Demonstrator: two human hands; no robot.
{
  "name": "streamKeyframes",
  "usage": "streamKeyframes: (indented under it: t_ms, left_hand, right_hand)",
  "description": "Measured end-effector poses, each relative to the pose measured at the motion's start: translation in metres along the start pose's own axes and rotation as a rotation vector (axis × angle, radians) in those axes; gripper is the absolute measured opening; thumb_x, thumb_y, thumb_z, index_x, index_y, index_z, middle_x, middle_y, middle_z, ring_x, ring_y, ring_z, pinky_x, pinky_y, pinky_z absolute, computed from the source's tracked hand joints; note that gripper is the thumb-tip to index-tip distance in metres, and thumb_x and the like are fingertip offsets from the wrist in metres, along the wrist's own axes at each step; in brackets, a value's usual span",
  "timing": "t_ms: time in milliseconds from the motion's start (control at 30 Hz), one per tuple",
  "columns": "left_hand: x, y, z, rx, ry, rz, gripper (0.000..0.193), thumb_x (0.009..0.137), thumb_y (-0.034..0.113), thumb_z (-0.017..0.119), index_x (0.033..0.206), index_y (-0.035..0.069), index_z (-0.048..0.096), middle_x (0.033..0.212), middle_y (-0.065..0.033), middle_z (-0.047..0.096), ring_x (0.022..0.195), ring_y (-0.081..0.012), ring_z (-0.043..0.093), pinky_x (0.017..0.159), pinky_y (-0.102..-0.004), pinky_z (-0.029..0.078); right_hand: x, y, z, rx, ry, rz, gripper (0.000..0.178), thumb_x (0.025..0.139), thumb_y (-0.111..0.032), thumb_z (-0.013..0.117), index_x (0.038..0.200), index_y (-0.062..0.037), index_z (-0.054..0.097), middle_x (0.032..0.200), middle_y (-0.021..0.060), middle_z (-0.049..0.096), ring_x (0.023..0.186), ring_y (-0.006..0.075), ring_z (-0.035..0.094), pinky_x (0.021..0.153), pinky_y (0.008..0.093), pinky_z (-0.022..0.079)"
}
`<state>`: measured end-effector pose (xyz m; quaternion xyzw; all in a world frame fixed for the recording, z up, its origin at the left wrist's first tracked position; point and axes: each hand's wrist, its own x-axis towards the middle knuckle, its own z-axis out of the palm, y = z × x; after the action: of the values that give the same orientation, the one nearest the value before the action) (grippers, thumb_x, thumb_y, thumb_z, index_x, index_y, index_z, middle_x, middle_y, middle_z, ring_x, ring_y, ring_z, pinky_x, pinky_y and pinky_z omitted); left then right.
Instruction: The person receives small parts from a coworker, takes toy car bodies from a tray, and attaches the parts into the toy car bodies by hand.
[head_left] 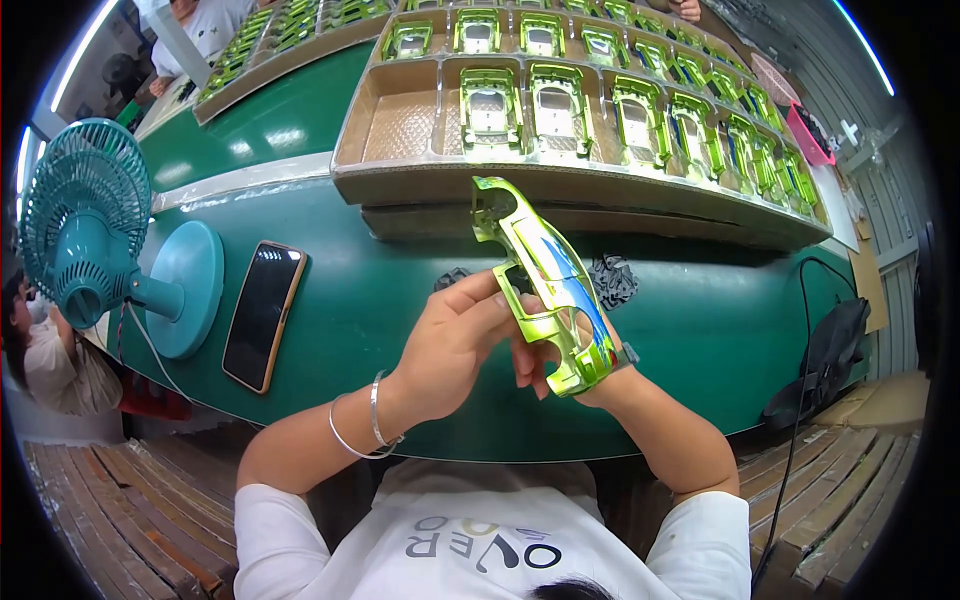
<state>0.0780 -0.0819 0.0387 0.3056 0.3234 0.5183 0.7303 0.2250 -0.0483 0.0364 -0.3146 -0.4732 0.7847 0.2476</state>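
Green table [350, 335]. Partitioned cardboard tray [600, 197], far side, holding green shells [563, 112]. Teal fan [88, 262], left. Green-and-blue car shell [575, 292], 1, raised over table: left hand [452, 345] pinching its side; right hand [530, 362] behind, grip partly hidden, cannot tell. Phone [264, 317], 1.

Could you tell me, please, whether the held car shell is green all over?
No, the car shell at the left hand's fingertips also shows blue along its side.
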Motion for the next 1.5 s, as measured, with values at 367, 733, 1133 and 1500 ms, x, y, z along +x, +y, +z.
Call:
streamKeyframes:
  t_ms: [367,733,1133,1500]
  left_hand:
    - [0.005,-0.010,-0.016,0.184,0.026,0.051,0.025,0.089,0.010,0.042,0.107,-0.006,0.048,0.106,-0.0179,0.057,0.080,-0.0191,0.062,0.064,-0.0281,0.053]
    - [0.008,-0.026,-0.031,0.040,0.037,0.096,0.049,0.089,0.034,0.032,0.104,-0.008,0.051,0.099,-0.0191,0.057,0.060,-0.0216,0.060,0.050,-0.0321,0.051]
    - [0.002,0.011,-0.023,-0.193,0.163,-0.080,0.023,0.086,0.022,0.050,0.085,-0.001,0.054,0.065,-0.0075,0.056,0.058,-0.0166,0.054,0.059,-0.0291,0.046]
    - [-0.002,0.017,-0.022,-0.233,0.000,-0.169,0.022,0.088,0.020,0.047,0.083,0.000,0.054,0.044,-0.0043,0.044,0.035,-0.0105,0.037,0.039,-0.0240,0.035]
  right_hand:
    - [0.005,0.008,0.004,-0.164,0.114,0.007,0.018,0.085,-0.012,0.043,0.081,0.0005,0.056,0.067,0.0051,0.056,0.058,0.0110,0.053,0.053,0.0256,0.043]
    - [0.011,0.017,0.020,-0.192,0.234,-0.085,0.033,0.090,-0.022,0.038,0.066,-0.0022,0.049,0.050,0.0038,0.050,0.038,0.0087,0.046,0.035,0.0208,0.036]
    - [0.005,-0.006,-0.009,-0.153,0.369,-0.471,0.018,0.085,-0.016,0.051,0.077,-0.0009,0.057,0.055,0.0003,0.051,0.049,0.0048,0.045,0.047,0.0186,0.036]
    - [0.004,-0.003,0.011,-0.154,0.194,-0.216,0.027,0.085,-0.020,0.051,0.066,-0.0003,0.052,0.055,0.0046,0.051,0.045,0.0115,0.048,0.043,0.0229,0.039]
